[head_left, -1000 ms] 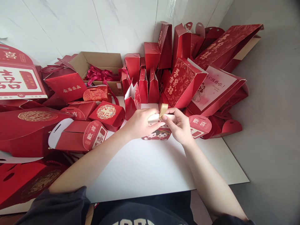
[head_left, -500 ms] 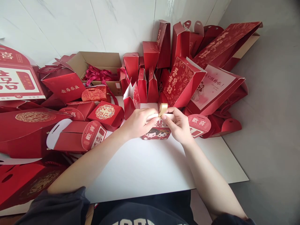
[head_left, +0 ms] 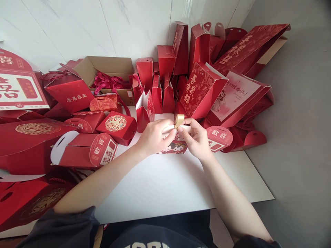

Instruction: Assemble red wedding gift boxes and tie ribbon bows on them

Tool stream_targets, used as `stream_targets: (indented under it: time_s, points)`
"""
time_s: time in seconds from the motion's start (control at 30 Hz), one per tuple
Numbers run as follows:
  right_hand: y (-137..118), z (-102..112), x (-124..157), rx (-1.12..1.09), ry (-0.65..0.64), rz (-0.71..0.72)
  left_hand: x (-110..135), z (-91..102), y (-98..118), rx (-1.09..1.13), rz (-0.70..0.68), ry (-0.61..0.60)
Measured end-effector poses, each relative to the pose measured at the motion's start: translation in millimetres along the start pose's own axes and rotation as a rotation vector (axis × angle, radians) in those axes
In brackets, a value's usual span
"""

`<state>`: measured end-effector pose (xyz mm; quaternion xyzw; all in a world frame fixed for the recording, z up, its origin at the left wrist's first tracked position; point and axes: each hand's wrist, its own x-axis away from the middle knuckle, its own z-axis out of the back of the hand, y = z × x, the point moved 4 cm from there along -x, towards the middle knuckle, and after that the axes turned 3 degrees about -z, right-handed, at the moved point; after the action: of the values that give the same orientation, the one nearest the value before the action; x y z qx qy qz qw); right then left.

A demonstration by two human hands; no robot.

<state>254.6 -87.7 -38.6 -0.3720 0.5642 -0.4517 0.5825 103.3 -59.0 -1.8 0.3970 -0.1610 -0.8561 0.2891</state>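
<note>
Left thumb (head_left: 170,135) raised, hands (head_left: 155,136) (head_left: 198,139) pinch box (head_left: 178,148) at gold ribbon (head_left: 179,119).

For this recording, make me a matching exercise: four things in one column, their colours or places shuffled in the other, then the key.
1. Loop between left hand and right hand
2. Ribbon pile
3. Box with cartoon faces
4. Tabletop

A. White
B. Inside the open carton
C. Gold
D. Red, partly covered by hands

Pairs: 1-C, 2-B, 3-D, 4-A
</note>
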Motion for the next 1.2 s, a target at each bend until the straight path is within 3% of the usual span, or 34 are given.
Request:
stream_targets:
  time_s: [0.3, 0.43, 0.67, 1.2]
  points:
    - [2.1, -1.0, -1.3, -0.063, -0.045, -0.028, -0.8, 0.4, -4.2, -0.034, -0.141, -0.007]
    - [0.1, -0.7, -1.4, -0.005, -0.047, -0.019, -1.7, 1.1, -4.2, -0.04, -0.123, -0.014]
    - [-0.7, 0.0, -0.6, 0.115, 0.059, 0.012, -1.3, 0.5, -6.7, -0.041, -0.105, -0.023]
    - [1.9, 8.9, -5.4, -0.012, 0.027, -0.051, -4.7, 2.2, -8.8, 0.025, -0.067, -0.131]
